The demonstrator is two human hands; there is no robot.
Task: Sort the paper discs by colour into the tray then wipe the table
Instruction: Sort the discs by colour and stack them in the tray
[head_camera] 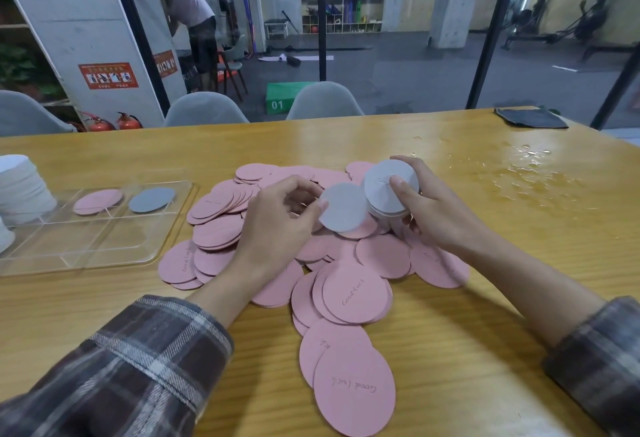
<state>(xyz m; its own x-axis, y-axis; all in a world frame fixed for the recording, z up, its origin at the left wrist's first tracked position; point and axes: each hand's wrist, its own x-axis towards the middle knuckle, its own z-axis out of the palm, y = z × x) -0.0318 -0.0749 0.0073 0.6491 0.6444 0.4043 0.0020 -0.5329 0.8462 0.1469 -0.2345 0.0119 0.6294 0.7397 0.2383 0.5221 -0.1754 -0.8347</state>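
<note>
Plaid sleeves (pixel 138 367) sit closest to my view, w/ a big pink disc (pixel 355 391) just past them on the near part of the table (pixel 485 315). At the grip, the left hand (pixel 277 225) pinches a single grey disc (pixel 344 208) by its left rim, thumb and fingertips closed on it. That disc is above the heap and right beside the grey stack (pixel 388 183). The right hand (pixel 436 208) is curled round that stack, thumb pressed on the top face and fingers wrapped behind and below. I can't tell how many discs are in it. Under both hands lies the pink heap (pixel 353 291), dozens of overlapping discs spread across mid-table. Out left is the clear tray (pixel 104 253). It has a lone pink (pixel 98 201) in one back compartment and a lone grey (pixel 151 199) in the next one to the right. The front compartments look bare as far as I can see. A white stack (pixel 20 187) sits at the far left edge, beside the tray. At the far right corner a dark cloth (pixel 530 117) lies flat, w/ a wet patch (pixel 530 173) between it and the hands. My read: sorting has barely begun. Approx. all the pinks are loose on the table, and the greys are gathered in hand but not in the tray. The wipe isn't started, w/ the cloth untouched.
</note>
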